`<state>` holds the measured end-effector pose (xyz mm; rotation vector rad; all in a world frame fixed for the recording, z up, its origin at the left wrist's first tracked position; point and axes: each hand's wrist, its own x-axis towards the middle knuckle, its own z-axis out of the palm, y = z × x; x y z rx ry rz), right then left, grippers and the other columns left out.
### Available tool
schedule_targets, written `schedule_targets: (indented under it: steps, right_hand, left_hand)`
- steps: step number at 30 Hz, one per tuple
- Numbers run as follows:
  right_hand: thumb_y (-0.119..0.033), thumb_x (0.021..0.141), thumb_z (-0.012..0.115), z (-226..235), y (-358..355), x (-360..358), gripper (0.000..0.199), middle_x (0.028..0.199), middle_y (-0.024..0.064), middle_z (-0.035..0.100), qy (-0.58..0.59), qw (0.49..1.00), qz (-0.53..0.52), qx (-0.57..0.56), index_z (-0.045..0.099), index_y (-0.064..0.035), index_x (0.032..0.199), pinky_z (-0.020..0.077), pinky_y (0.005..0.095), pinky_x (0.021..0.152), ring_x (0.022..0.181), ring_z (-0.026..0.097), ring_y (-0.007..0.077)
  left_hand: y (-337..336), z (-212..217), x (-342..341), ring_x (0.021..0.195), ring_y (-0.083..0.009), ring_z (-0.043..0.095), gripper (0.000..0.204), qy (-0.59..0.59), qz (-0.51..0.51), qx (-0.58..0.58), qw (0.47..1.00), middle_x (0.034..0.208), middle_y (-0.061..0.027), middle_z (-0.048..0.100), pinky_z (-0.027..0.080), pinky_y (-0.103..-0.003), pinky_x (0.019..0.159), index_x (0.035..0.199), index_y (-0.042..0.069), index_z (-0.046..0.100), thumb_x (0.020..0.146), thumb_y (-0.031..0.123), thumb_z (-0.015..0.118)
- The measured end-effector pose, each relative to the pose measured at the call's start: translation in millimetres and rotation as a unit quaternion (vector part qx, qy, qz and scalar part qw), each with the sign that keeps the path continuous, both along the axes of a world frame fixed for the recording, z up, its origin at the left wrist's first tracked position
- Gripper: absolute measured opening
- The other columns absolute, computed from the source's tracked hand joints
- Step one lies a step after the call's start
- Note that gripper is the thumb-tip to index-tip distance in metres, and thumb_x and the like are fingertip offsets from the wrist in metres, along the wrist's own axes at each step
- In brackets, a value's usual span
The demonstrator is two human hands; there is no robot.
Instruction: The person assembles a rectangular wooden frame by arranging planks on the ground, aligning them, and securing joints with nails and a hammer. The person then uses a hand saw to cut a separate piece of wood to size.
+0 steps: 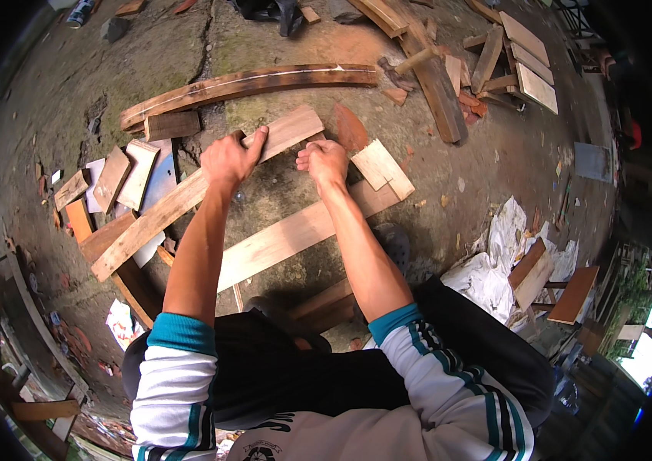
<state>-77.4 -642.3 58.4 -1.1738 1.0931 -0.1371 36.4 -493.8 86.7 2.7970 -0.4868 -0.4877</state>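
Left grip [232, 161] closed on a narrow plank [180, 201], right grip [323, 163] curled beside its far end

The left grip is clamped over the narrow plank, its thumb pointing forward along the wood. The right grip has its fingers drawn in near the plank's right end; whether they pinch anything, I cannot tell. The plank slants between the two sides of the work area, its lower left end over a scatter of offcuts [113, 180] and its upper right end just beyond the right grip.

Nearer the body, a pale board [280, 241] runs roughly the same way and passes beneath the right forearm. A small squarish wood piece [376, 164] overlaps its right end. Just past the right grip lies a reddish flat piece [350, 127].

Farther forward, a long beam [253, 84] with a white line along it lies on the concrete floor [495, 173], a short block [172, 124] beside its left end. A hammer [416, 61] rests by a thick timber [443, 96]; to the right of that, boards [533, 73] lie in a heap. Crumpled white sheeting [499, 250] spreads to the right of the knees.
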Motion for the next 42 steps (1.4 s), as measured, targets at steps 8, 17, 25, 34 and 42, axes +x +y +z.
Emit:
schedule_targets:
  steps: [8, 17, 25, 34, 42]
  right_hand:
    - [-0.001, 0.097, 0.057, 5, 3, -5, 0.015, 0.082, 0.0169, 0.069, -0.035, 0.998, -0.05, 0.034, 0.063, 0.0105, 0.104, 0.0565, 0.0305, 0.053, 0.061, 0.065, 0.0191]
    - [-0.002, 0.097, 0.057, 11, 0, -12, 0.015, 0.083, 0.0166, 0.069, -0.052, 0.996, -0.057, 0.042, 0.063, 0.01, 0.104, 0.0568, 0.0309, 0.055, 0.063, 0.066, 0.0192]
    - [-0.003, 0.097, 0.058, 27, -3, -25, 0.014, 0.082, 0.015, 0.069, -0.056, 0.996, -0.042, 0.06, 0.064, 0.009, 0.102, 0.0567, 0.0305, 0.054, 0.063, 0.066, 0.0185]
    - [-0.003, 0.095, 0.058, 2, -4, -7, 0.016, 0.079, 0.0146, 0.068, -0.005, 0.999, -0.027, 0.033, 0.064, 0.0102, 0.102, 0.0557, 0.0302, 0.052, 0.061, 0.065, 0.0184]
    - [-0.004, 0.097, 0.061, 33, -8, -19, 0.016, 0.083, 0.0148, 0.069, -0.088, 0.991, -0.048, 0.085, 0.064, 0.0081, 0.107, 0.0553, 0.0308, 0.059, 0.065, 0.065, 0.0191]
  left_hand:
    - [2, 1, 0, 0.081, -0.0381, 0.073, 0.082, 0.0, 0.001, -0.001, 1.0, 0.08, -0.0247, 0.072, 0.055, -0.046, 0.074, 0.094, 0.007, 0.078, 0.088, 0.079, 0.04]
    - [2, -1, -1, 0.081, -0.0374, 0.073, 0.082, -0.005, 0.001, -0.002, 1.0, 0.079, -0.0239, 0.072, 0.055, -0.045, 0.074, 0.095, 0.007, 0.079, 0.089, 0.079, 0.04]
    - [5, -1, 2, 0.081, -0.038, 0.073, 0.083, 0.01, 0.002, 0.0, 1.0, 0.08, -0.0243, 0.072, 0.055, -0.046, 0.074, 0.094, 0.007, 0.078, 0.088, 0.08, 0.04]
    - [3, -3, 0, 0.082, -0.0416, 0.071, 0.08, 0.009, 0.007, -0.024, 1.0, 0.078, -0.0267, 0.07, 0.054, -0.047, 0.078, 0.093, 0.006, 0.078, 0.089, 0.078, 0.041]
    - [4, -2, 0, 0.083, -0.04, 0.072, 0.081, 0.023, 0.002, -0.013, 1.0, 0.079, -0.0263, 0.071, 0.054, -0.047, 0.078, 0.097, 0.008, 0.079, 0.089, 0.078, 0.04]
